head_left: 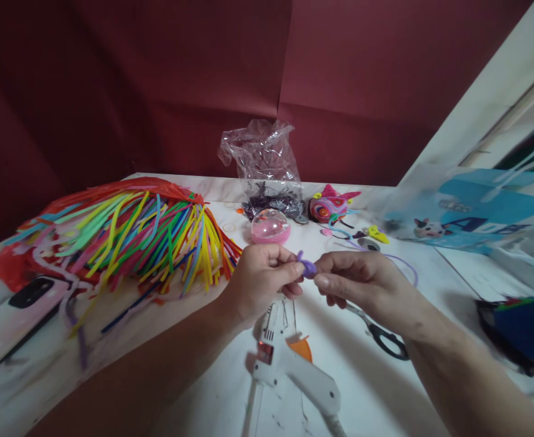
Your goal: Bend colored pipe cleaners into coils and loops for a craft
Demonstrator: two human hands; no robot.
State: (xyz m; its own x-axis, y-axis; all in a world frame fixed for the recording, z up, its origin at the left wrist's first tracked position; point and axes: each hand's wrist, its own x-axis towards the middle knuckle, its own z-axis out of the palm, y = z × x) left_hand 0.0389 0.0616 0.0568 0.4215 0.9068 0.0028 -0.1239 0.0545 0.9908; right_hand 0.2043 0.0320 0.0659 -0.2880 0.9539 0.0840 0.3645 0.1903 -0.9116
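Your left hand (260,273) and right hand (362,282) meet above the middle of the tabletop (376,388), both pinching the same small purple coil (307,267) between thumb and fingertips; the other fingers are curled in. The coil looks like a strip being rolled or bent, so the shaping step seems to be in hand. The next move probably calls for a steady pinch on one side while the other hand turns or tightens it.

Below your hands a white glue gun (289,364) lies toward the near edge, nozzle pointing away from you. Scissors (380,334) lie partly under your right wrist. Just beyond the hands sits a pink capsule ball (270,226), then a clear plastic bag (264,164) near the far edge, with a colourful finished figure (328,205) to its right. A big heap of coloured strips (125,237) fills the left side, a phone (30,294) at its near end.

Hard to tell: the coil's exact shape, mostly hidden by fingertips. The dark blue thing (526,331) at the right edge is blurred and cut off.
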